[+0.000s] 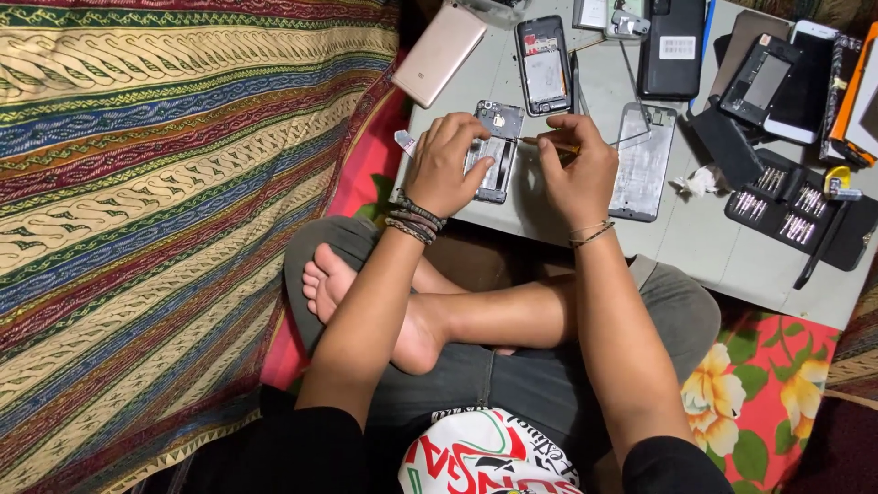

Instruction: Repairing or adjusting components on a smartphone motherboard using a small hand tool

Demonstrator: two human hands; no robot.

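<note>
Head view, looking down past crossed legs and a bare foot. Largest first: striped batik cloth (155,210) on the left, woven bands of red, blue, green and cream; floral red fabric (768,384) under the knees at right. Next, low grey work table (704,247), flat, matte, scuffed. Spread over it: pink-gold back cover (439,53), smooth and rounded at the corners; black phone (672,46) face down; opened handset with bare frame (543,64); silvery metal midframe (643,165) lying flat just right of the hands; further dark phone shells (777,82) at far right; black fold-out bit case (796,206) with rows of small steel bits; crumpled white tissue (700,181). Then the centre: disassembled phone (497,151) near the table's front edge, back cover off, dark board and camera module exposed up top, pale metallic panel below. Left hand (444,169), beaded bands at the wrist, curled around the phone's lower half, pinning it to the table. Right hand (578,174) closed on a thin yellow-handled tool (553,144), tip aimed at the phone's right edge. Judging by this: opening done, internals bared, work inside underway; reassembly and refitting of a cover apparently left.
</note>
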